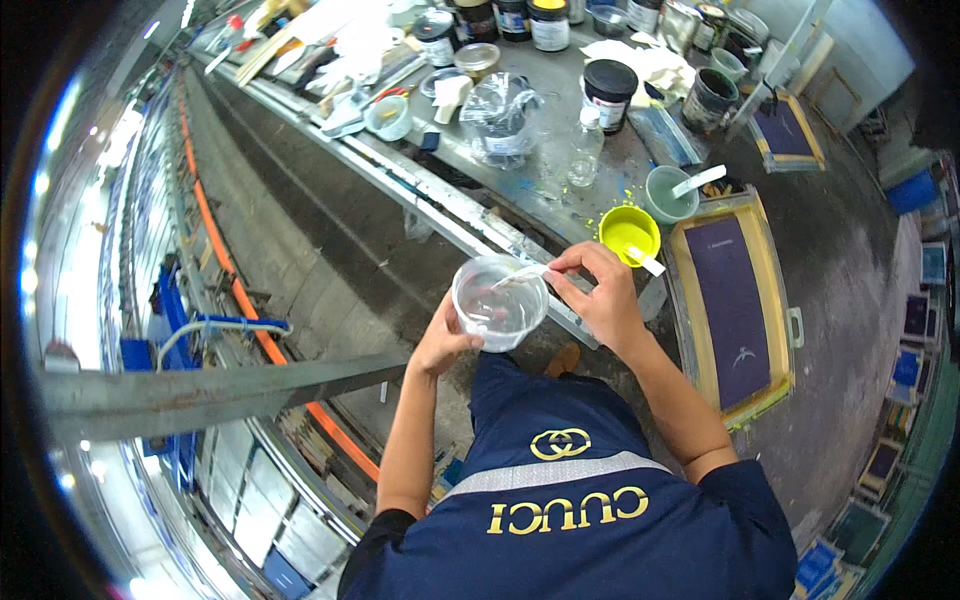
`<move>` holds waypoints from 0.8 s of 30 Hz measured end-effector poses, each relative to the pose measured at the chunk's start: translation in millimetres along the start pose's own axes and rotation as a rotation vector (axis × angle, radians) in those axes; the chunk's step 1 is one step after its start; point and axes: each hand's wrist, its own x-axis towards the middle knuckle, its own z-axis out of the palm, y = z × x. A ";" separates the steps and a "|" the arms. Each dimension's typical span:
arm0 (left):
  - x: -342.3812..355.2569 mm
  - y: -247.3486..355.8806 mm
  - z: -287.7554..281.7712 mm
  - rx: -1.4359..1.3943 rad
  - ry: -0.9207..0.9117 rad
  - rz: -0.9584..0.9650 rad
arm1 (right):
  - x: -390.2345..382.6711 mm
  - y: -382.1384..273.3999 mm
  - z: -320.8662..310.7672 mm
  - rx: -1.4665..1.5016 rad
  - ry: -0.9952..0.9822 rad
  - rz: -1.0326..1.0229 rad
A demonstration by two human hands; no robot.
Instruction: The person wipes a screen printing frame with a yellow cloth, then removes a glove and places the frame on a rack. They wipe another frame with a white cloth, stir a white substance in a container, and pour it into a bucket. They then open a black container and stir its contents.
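In front of my body, a clear plastic cup (498, 318) is held up by my left hand (446, 338), whose fingers wrap round its side. My right hand (597, 292) pinches the end of a white stirring stick (528, 272), and the stick's other end reaches into the cup. Whatever lies at the bottom of the cup is hard to make out. Close to my right hand on the bench stands a yellow tub (618, 226) with a white spatula (646, 262) in it. Beyond it sits a cup of grey-green liquid (661, 205) with another white spatula (699, 181).
A metal bench (560, 200) crosses ahead, crowded with jars, a clear bottle (585, 150), a black-lidded jar (609, 92) and a plastic-wrapped container (498, 115). A framed printing screen (725, 310) leans at the right. To the left, a metal beam (250, 388) and an orange rail (237, 290) run past.
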 end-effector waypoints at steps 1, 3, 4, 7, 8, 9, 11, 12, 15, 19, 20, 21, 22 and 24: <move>22.8 6.7 -8.4 0.041 -0.035 -0.051 | -3.5 6.8 2.6 0.023 0.033 0.111; 70.5 16.3 -29.7 0.129 -0.090 -0.065 | -4.4 24.8 13.8 -0.015 0.143 0.208; 96.9 20.6 -36.4 0.218 -0.116 -0.058 | -2.6 30.6 21.4 -0.013 0.210 0.282; 164.9 39.0 -38.7 0.424 -0.133 -0.065 | 9.1 51.1 41.1 -0.061 0.362 0.398; 187.5 38.6 -47.0 0.440 -0.198 -0.047 | 17.0 53.8 46.9 -0.099 0.383 0.417; 207.0 38.7 -57.0 0.455 -0.257 -0.031 | 24.3 57.0 54.1 -0.132 0.399 0.439; 242.5 30.6 -84.6 0.826 -0.299 0.012 | 35.2 72.1 69.6 -0.157 0.428 0.480; 252.5 31.0 -90.1 0.971 -0.324 -0.005 | 39.4 76.6 75.2 -0.164 0.441 0.529; 271.4 35.2 -114.9 1.352 -0.427 0.148 | 45.3 79.6 96.2 -0.203 0.444 0.651; 281.0 78.3 -145.2 1.491 -0.610 0.179 | 53.0 63.8 120.0 -0.385 0.477 0.653; 277.6 87.9 -161.1 1.453 -0.591 0.209 | 56.5 54.6 125.1 -0.462 0.494 0.636; 275.3 103.4 -172.8 1.491 -0.562 0.247 | 63.7 48.0 127.4 -0.533 0.535 0.616; 275.6 119.9 -182.4 1.371 -0.553 0.197 | 69.0 42.7 132.4 -0.602 0.577 0.602; 279.9 169.6 -177.0 1.121 -0.604 0.036 | 81.4 38.0 134.2 -0.713 0.639 0.457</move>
